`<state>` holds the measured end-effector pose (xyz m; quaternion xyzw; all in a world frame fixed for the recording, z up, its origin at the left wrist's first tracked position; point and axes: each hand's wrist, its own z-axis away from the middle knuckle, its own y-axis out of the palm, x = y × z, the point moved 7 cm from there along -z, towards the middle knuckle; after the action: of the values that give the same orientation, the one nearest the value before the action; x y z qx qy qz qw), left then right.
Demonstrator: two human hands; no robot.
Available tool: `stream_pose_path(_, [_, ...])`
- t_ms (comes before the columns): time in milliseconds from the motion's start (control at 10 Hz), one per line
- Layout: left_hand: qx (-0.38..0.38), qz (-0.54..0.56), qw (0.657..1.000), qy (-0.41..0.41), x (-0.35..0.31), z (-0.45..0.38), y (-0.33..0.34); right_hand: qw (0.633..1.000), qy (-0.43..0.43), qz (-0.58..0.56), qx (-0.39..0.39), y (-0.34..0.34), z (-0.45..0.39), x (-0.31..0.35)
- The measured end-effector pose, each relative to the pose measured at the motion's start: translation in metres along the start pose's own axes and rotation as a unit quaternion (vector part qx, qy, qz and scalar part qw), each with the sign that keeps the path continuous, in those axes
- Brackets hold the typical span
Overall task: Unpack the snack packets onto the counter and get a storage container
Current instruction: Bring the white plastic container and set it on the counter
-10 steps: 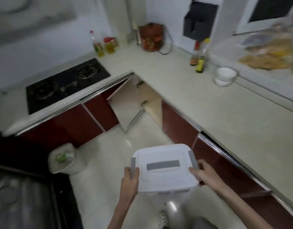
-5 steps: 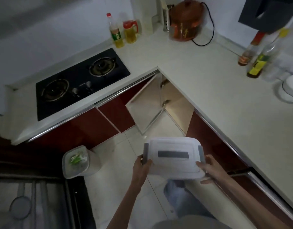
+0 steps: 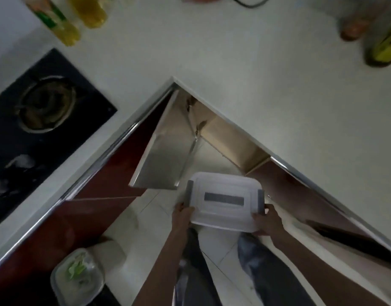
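Both hands, left hand (image 3: 183, 217) and right hand (image 3: 267, 221), grip the storage container (image 3: 224, 200) by its ends; keep it level while lifting toward the table (image 3: 278, 85).

Storage container (image 3: 224, 200) held over the floor (image 3: 150, 219) in the counter's (image 3: 267, 89) inside corner, left hand (image 3: 182, 218) on its left end, right hand (image 3: 268, 221) on its right end, person's legs (image 3: 256, 261) below it. Open cabinet door (image 3: 168, 146) just behind-left of the container; gas hob (image 3: 35, 120) set in the counter's left run, oil bottles (image 3: 64, 16) behind the hob. Two more bottles (image 3: 371, 29) on the counter far right; waste bin (image 3: 79, 274) on the floor at lower left, against the cabinet fronts (image 3: 97, 202).
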<state>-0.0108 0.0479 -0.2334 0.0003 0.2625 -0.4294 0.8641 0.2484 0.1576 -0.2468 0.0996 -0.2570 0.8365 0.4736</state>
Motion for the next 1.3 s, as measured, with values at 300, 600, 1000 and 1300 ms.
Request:
stream_pose_path(300, [0.069,-0.106,0.992,0.02,-0.038,-0.251,0.05,0.996,0.065,-0.053,-0.044,0.126,-0.187,0.003])
stream_pose_path(600, [0.082,-0.13,0.982,0.113,-0.125,-0.4,0.148,0.982,-0.039,-0.101,-0.152,0.134,-0.356,0.078])
stream_pose_path(1000, [0.226,-0.172,0.956,0.074,-0.12,-0.396,0.225,0.976,0.023,-0.213,-0.036,0.143,-0.392,0.073])
stream_pose_path(1300, [0.124,-0.187,0.928,0.296,-0.124,-0.185,0.09,0.974,-0.048,0.152,0.163,0.231,-0.18,0.081])
